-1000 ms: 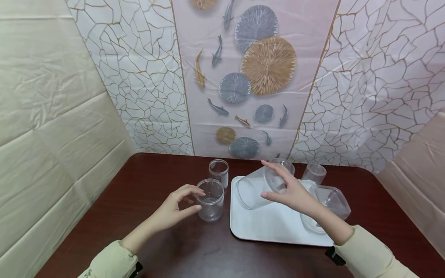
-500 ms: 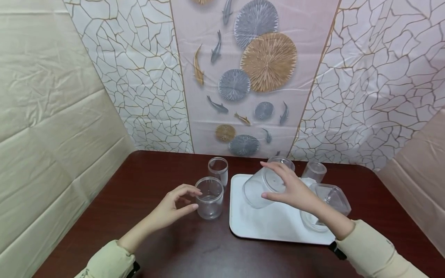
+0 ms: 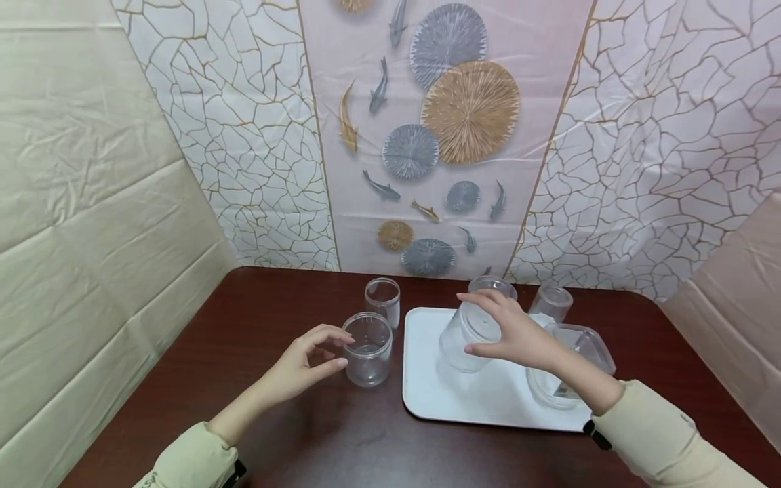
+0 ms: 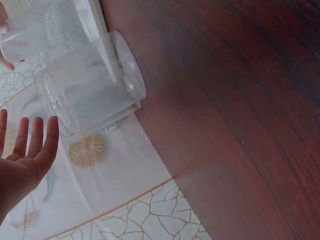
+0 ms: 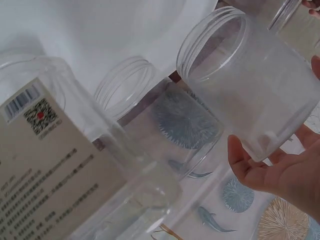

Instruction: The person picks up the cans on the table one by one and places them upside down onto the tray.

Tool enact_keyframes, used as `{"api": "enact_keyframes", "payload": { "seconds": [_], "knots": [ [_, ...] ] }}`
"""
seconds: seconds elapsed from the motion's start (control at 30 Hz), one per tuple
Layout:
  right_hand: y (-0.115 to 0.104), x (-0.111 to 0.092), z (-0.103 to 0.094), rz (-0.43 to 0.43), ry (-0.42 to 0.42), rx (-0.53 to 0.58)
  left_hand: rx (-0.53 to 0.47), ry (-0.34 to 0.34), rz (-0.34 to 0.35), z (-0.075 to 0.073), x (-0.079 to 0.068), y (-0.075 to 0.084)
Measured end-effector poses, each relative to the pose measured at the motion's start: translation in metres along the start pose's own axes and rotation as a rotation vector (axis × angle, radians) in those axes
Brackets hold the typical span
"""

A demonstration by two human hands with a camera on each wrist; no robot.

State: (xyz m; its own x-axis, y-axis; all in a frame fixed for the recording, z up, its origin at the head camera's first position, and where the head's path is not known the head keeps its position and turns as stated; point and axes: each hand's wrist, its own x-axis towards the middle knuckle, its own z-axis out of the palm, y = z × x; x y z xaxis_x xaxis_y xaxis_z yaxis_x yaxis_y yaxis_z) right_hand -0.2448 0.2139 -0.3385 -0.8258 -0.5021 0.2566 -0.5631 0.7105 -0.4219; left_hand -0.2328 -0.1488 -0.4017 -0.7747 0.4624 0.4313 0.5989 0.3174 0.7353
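Held jar: the clear plastic jar (image 3: pixel 459 344) is tilting mouth-down over the tray, below and just left of the right palm; whether its rim is touching the tray, I cannot tell.
Right hand: the right hand (image 3: pixel 512 332) is gripping this jar near its base, fingers curving along one side, thumb pressing the other.
Upright jar: a round, clear jar (image 3: pixel 369 356) is standing mouth-up at the left fingertips, its see-through wall letting the dark table show.
Left hand: the left hand (image 3: pixel 299 362) is staying loosely spread, gripping nothing; the left wrist view is showing its fingers apart from one another.
Small jar: a narrower jar (image 3: pixel 392 315) is standing beyond the left hand, behind the upright jar.
Squarish container: a transparent, round-cornered container (image 3: pixel 594 352) is resting beside the right wrist; the right wrist view is revealing its printed label (image 5: pixel 37 117), with barcode and QR code, barely readable from the head.
Far jars: two clear jars, one (image 3: pixel 493 286) partly hidden and one (image 3: pixel 552 303) farther right, are sitting beyond the right hand.
Tray: the smooth white tray (image 3: pixel 427 400) is lying beneath the right hand.
Table: glossy, reddish-brown wood grain (image 3: pixel 335 440) is stretching under both hands.
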Motion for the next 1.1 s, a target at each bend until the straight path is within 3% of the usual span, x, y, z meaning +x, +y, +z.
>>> {"api": "enact_keyframes", "payload": {
  "seconds": [0.6,1.1],
  "knots": [
    [0.005,-0.007,-0.001,-0.033,-0.081,-0.142,-0.023,-0.012,-0.024,0.001,-0.002,0.000],
    [0.013,-0.013,0.006,-0.056,-0.091,-0.142,-0.029,-0.016,-0.025,0.000,-0.006,-0.003]
  ]
}}
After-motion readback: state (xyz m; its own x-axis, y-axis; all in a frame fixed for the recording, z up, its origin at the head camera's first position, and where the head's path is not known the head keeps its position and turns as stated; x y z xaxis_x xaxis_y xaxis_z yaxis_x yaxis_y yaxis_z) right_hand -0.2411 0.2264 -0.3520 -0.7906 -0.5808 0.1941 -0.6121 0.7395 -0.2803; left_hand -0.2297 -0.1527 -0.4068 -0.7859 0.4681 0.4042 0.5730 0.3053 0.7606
